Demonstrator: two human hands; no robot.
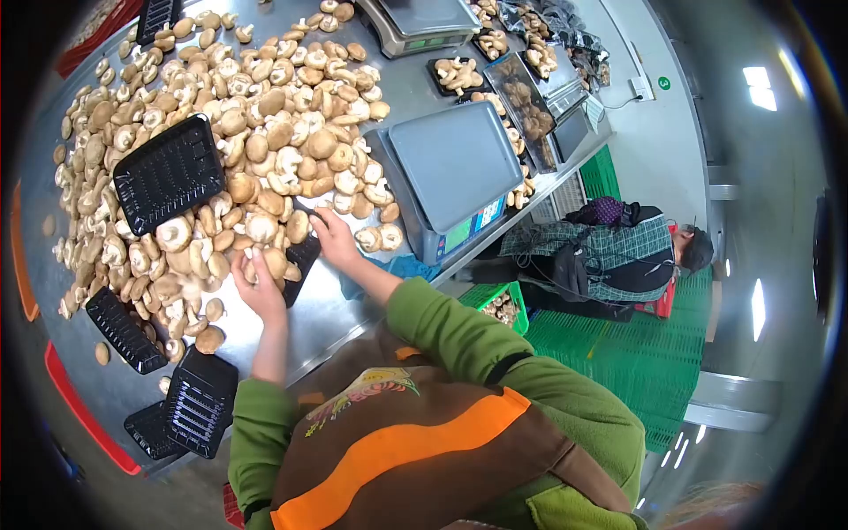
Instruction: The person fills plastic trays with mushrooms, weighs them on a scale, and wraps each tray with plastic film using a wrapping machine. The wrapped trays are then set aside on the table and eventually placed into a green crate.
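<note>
A black plastic tray (305, 257) is tilted beside the mushroom heap, and my right hand (337, 240) grips its near edge, thumb uppermost. Brown-capped mushrooms (299, 227) lie in or over this tray; which ones rest inside is hard to tell. My left hand (261, 288) is closed with its fingertips around a mushroom (275, 263) at the tray's left side. The large mushroom heap (256, 106) spreads beyond both hands. On top of it sits another black tray (170, 174).
A scale (455, 163) stands right of the heap, with a second scale (422, 25) behind. More black trays (201, 402) lie at the near left. Packed mushrooms (458, 76) line the far side. Another person (609, 256) bends near green crates (499, 305) at right.
</note>
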